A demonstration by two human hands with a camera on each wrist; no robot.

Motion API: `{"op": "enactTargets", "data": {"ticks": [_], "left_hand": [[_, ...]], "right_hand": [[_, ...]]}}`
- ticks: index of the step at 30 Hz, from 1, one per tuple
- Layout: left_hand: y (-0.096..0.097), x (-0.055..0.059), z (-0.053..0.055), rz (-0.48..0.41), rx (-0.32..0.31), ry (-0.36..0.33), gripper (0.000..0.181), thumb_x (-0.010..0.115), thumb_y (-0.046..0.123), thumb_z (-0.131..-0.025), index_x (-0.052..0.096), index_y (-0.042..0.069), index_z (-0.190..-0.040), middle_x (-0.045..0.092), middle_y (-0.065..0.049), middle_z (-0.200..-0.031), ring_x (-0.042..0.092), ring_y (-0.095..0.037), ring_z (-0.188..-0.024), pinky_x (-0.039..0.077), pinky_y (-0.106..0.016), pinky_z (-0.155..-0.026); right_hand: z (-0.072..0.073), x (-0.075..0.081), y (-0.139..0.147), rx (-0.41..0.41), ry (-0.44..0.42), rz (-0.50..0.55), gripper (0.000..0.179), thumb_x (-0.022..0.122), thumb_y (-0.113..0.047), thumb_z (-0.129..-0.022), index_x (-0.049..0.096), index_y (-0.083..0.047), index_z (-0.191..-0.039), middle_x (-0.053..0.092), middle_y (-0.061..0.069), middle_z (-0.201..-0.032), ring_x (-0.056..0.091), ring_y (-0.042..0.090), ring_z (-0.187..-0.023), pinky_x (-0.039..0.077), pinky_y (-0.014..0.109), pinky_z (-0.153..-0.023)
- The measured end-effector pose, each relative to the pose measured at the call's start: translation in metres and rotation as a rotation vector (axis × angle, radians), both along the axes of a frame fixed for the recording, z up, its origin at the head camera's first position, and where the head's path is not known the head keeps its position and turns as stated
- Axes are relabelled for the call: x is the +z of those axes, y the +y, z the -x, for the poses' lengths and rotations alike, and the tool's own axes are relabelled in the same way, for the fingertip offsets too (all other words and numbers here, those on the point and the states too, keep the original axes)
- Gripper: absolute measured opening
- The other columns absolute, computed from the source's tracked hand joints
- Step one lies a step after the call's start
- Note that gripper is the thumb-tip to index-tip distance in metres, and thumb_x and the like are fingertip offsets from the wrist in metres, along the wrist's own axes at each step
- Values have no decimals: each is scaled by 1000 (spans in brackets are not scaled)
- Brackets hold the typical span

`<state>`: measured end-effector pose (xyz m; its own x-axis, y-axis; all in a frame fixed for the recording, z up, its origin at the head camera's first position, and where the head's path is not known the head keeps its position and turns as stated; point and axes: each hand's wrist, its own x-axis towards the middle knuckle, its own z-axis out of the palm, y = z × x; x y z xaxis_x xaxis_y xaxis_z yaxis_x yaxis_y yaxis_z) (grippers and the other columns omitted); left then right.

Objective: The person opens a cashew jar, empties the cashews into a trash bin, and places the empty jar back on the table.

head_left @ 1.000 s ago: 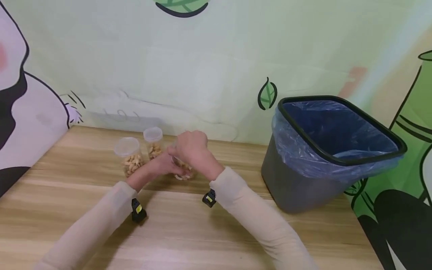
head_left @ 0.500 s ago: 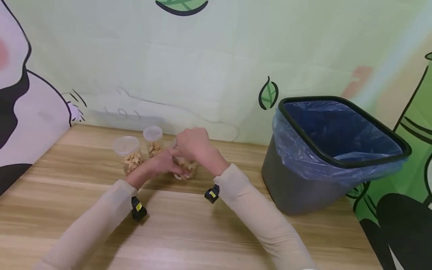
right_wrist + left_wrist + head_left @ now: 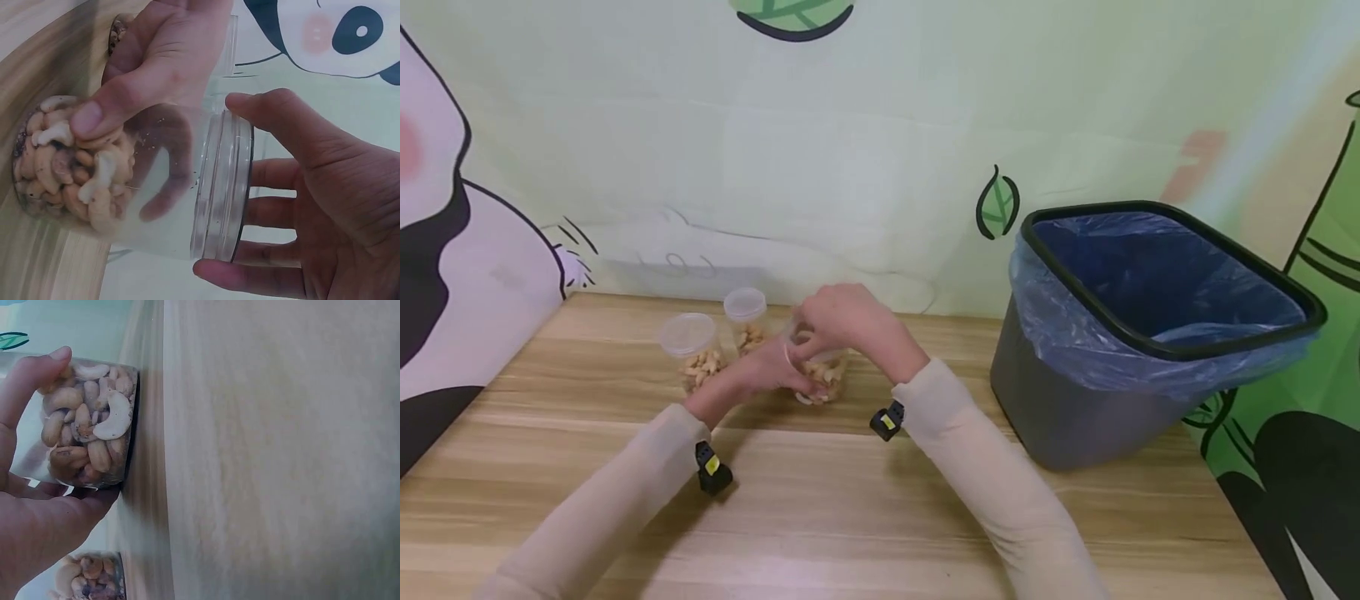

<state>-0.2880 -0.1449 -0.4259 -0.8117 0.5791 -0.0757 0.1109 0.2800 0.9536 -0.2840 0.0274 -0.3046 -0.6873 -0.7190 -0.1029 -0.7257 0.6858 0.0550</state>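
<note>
My left hand (image 3: 772, 365) holds a clear jar (image 3: 159, 234) partly filled with cashews (image 3: 87, 428), upright on the table. Its thumb lies across the jar's near side at nut level, and its fingers wrap around behind. From above, my right hand (image 3: 850, 317) spreads thumb and fingers around the jar's clear, ridged lid (image 3: 222, 181). In the right wrist view the thumb tip and little fingertip reach the lid on opposite sides. Small dark crumbs cling to the inner wall above the nuts.
Two more lidded nut jars stand left of the held one: a front jar (image 3: 702, 367) and a back jar (image 3: 749, 335). A grey bin (image 3: 1060, 408) with a blue liner (image 3: 1063, 333) stands at the right of the wooden table (image 3: 820, 508). Behind rises a printed wall (image 3: 880, 167).
My right wrist has turned and shifted slightly right, and its fingers have spread from a closer bunch over the jar top. My left hand keeps its hold on the jar.
</note>
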Motion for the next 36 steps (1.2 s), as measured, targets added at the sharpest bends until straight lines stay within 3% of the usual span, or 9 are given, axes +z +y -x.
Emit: {"op": "enactTargets", "data": {"ticks": [2, 4, 9, 13, 19, 21, 26, 32, 36], "left_hand": [[1, -1, -1, -13, -7, -20, 74, 84, -3, -77, 48, 5, -141, 63, -12, -129, 72, -23, -92, 58, -34, -84], [2, -3, -1, -15, -15, -21, 67, 85, -3, -77, 52, 0, -136, 63, -13, -127, 70, -21, -94, 56, -32, -86], [4, -3, -1, -29, -19, -16, 79, 86, -2, -75, 43, 1, -140, 51, -10, -138, 63, -17, -105, 53, -29, -91], [4, 2, 2, -46, -34, -11, 76, 83, -5, -76, 44, 1, -140, 55, -16, -131, 70, -24, -92, 58, -33, -82], [0, 3, -1, -31, -1, -18, 96, 86, -3, -73, 30, 4, -151, 42, -14, -146, 52, -27, -126, 51, -35, -98], [-1, 2, -3, -53, 3, -39, 103, 86, -4, -73, 24, 5, -154, 36, -15, -150, 51, -28, -127, 51, -36, -99], [-2, 0, -5, -100, -18, -78, 99, 83, -10, -73, 24, 3, -152, 40, -18, -146, 68, -28, -102, 59, -37, -86], [-2, 2, -3, -92, -26, -52, 82, 81, -10, -74, 39, 1, -144, 52, -15, -135, 65, -21, -103, 58, -32, -83], [-2, 3, -5, -112, -38, -102, 94, 78, -13, -77, 28, 7, -154, 54, -22, -138, 72, -28, -89, 61, -39, -78]], "right_hand": [[0, -1, 1, 22, -2, 8, 37, 65, -49, -94, 71, -22, -118, 67, -6, -88, 58, 13, -76, 53, 31, -67], [1, -2, 3, 37, -22, 6, 36, 67, -48, -93, 71, -23, -119, 67, -6, -88, 58, 13, -76, 53, 30, -66], [7, 1, 4, 82, -118, -11, 36, 71, -44, -91, 72, -25, -123, 69, -6, -96, 58, 13, -80, 53, 30, -69], [13, 10, 3, 122, -151, -16, 38, 74, -42, -90, 72, -24, -123, 72, -4, -111, 61, 13, -86, 54, 31, -75], [16, 14, -5, 161, -219, 2, 44, 80, -39, -88, 73, -14, -124, 74, 0, -113, 66, 13, -90, 54, 27, -81], [16, 13, -8, 155, -232, 7, 47, 81, -38, -87, 72, -12, -124, 75, 1, -108, 67, 12, -88, 54, 25, -81], [15, 14, -10, 174, -260, 15, 38, 81, -36, -87, 75, -11, -116, 75, -1, -101, 66, 12, -84, 54, 25, -78], [16, 15, -7, 187, -266, -2, 37, 79, -36, -89, 73, -13, -117, 73, 0, -101, 62, 14, -83, 52, 27, -79], [15, 14, -4, 173, -299, -2, 41, 70, -39, -97, 68, -13, -128, 70, 4, -120, 65, 20, -106, 52, 31, -94]]}}
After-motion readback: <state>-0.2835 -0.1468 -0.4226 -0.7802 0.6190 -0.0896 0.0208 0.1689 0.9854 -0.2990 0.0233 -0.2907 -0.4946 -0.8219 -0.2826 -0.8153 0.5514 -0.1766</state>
